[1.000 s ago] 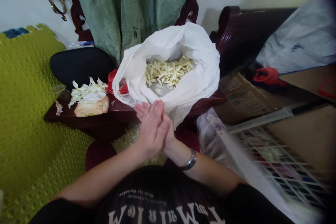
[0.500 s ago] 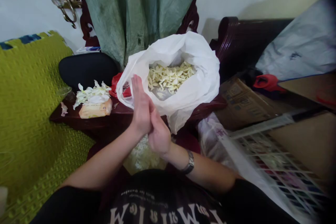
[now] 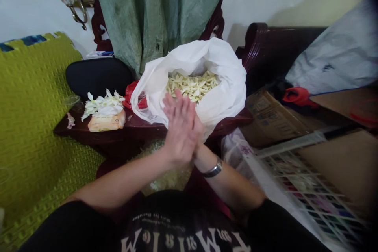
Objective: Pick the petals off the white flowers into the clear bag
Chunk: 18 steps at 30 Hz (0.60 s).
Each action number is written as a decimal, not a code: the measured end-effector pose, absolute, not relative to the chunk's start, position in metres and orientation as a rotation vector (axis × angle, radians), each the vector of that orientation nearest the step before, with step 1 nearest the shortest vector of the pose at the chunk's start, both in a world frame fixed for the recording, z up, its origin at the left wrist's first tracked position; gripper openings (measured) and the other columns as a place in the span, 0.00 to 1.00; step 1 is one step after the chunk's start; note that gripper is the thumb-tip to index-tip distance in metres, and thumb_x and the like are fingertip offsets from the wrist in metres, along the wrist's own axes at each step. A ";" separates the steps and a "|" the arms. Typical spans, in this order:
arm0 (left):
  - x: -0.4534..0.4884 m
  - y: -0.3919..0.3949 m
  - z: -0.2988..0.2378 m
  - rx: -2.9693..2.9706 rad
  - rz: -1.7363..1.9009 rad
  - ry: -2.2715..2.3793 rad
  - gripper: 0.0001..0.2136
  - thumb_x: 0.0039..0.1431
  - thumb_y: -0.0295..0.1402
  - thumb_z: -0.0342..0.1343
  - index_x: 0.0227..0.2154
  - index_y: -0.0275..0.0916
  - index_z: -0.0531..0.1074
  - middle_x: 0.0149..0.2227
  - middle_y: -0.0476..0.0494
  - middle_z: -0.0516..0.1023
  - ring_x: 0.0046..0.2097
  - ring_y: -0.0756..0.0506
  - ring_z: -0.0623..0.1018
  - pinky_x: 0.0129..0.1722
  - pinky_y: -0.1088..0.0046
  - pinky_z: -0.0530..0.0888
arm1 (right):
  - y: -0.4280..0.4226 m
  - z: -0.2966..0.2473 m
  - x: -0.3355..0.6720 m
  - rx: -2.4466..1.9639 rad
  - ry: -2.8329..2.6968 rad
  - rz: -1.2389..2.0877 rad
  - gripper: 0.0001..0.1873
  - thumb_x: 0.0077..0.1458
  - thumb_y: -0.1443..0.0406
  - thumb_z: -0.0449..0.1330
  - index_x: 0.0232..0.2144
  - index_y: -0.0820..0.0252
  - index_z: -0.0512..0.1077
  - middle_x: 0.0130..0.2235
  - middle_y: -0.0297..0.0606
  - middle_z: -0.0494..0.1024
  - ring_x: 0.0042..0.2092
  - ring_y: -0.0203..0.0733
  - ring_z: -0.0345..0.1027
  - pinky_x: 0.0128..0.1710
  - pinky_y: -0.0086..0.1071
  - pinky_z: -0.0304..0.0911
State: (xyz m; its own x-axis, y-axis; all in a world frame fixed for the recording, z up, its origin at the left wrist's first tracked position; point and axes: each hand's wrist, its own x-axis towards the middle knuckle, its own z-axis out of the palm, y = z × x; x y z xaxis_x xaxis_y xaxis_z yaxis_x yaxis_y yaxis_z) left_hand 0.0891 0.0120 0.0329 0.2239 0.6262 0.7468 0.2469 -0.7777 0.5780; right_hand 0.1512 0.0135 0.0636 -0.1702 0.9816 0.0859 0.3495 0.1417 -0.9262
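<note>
My left hand [image 3: 179, 134] and my right hand [image 3: 200, 129] are pressed palm to palm in front of me, just short of a white plastic bag [image 3: 227, 100]. The left hand's fingers are stretched out and slightly blurred. Most of the right hand is hidden behind the left, and a watch [image 3: 214, 168] circles its wrist. Nothing shows between the palms. Inside the open bag lies a heap of cream-white blossoms [image 3: 196, 84]. More white blossoms [image 3: 99, 104] rest at the left, behind an orange-and-white tissue pack [image 3: 106, 121].
The bag and tissue pack stand on a dark red wooden seat [image 3: 138, 126]. Beneath my forearms is a clear bag of pale material [image 3: 169, 179]. A cardboard box [image 3: 268, 112] and a white wire basket [image 3: 313, 189] are at right. Yellow-green foam matting [image 3: 32, 98] is at left.
Both hands, still together, have moved right and turned. The left hand's back now faces up and covers much of the right hand.
</note>
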 end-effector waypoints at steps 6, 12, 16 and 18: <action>0.053 0.061 0.043 2.389 1.639 1.111 0.28 0.73 0.50 0.35 0.70 0.46 0.58 0.74 0.42 0.55 0.76 0.37 0.44 0.73 0.47 0.34 | -0.007 0.046 0.134 -0.448 -0.756 1.529 0.23 0.65 0.53 0.52 0.60 0.47 0.69 0.67 0.30 0.70 0.71 0.42 0.56 0.71 0.45 0.54; 0.045 0.052 0.041 2.186 1.552 1.273 0.14 0.71 0.41 0.49 0.46 0.43 0.79 0.52 0.42 0.83 0.59 0.40 0.77 0.71 0.48 0.50 | 0.001 0.041 0.135 -0.478 -0.536 1.630 0.13 0.61 0.61 0.59 0.48 0.50 0.76 0.58 0.33 0.78 0.67 0.42 0.62 0.69 0.43 0.59; 0.042 0.040 0.039 1.920 1.553 1.206 0.12 0.68 0.39 0.53 0.45 0.41 0.79 0.49 0.40 0.83 0.53 0.40 0.79 0.62 0.54 0.68 | 0.007 0.034 0.142 -0.532 -0.537 1.628 0.11 0.56 0.66 0.63 0.43 0.52 0.78 0.49 0.34 0.82 0.59 0.43 0.71 0.64 0.43 0.65; 0.039 0.037 0.037 1.782 1.553 1.138 0.14 0.67 0.39 0.54 0.50 0.41 0.76 0.52 0.39 0.81 0.55 0.40 0.78 0.59 0.58 0.72 | 0.008 0.031 0.145 -0.555 -0.586 1.624 0.13 0.54 0.67 0.65 0.43 0.52 0.78 0.47 0.34 0.82 0.56 0.43 0.73 0.64 0.44 0.65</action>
State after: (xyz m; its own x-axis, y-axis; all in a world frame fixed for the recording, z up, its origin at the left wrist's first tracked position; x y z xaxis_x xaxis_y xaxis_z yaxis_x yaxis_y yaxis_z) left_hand 0.0388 0.0369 0.0372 -0.0062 0.8437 0.5368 0.2576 -0.5174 0.8161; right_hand 0.1453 0.0084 0.0310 -0.1240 0.9919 -0.0261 -0.7465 -0.1106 -0.6561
